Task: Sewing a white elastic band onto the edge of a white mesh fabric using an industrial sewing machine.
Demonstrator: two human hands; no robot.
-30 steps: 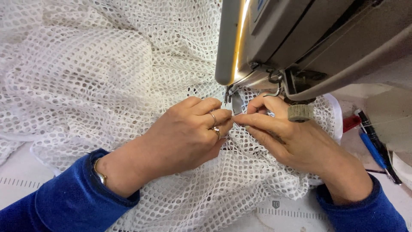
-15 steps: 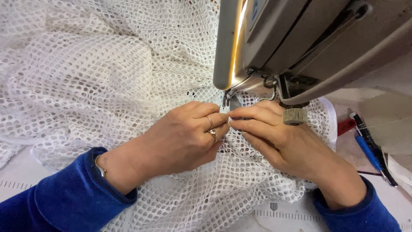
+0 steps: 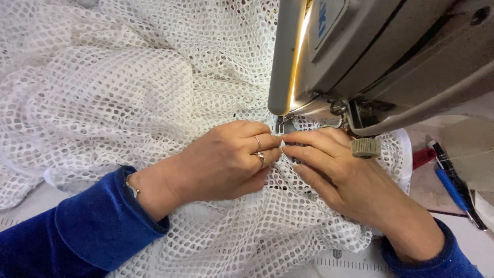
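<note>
The fingers (image 3: 267,140) of the left hand (image 3: 221,162) and the fingers (image 3: 303,138) of the right hand (image 3: 350,180) meet tip to tip, both pinching a fold of white mesh fabric (image 3: 128,92) just beneath the presser foot (image 3: 282,123) of the sewing machine (image 3: 381,56). Two rings (image 3: 259,149) sit on the left hand, and a thin bracelet (image 3: 131,186) shows at its wrist above a blue velvet sleeve (image 3: 77,231). The mesh fabric spreads in loose heaps over most of the desk (image 3: 20,206), from its far left corner to under the machine head. A blue pen (image 3: 452,188) and a red object (image 3: 423,157) lie near the desk's right edge, beside the right hand.
</note>
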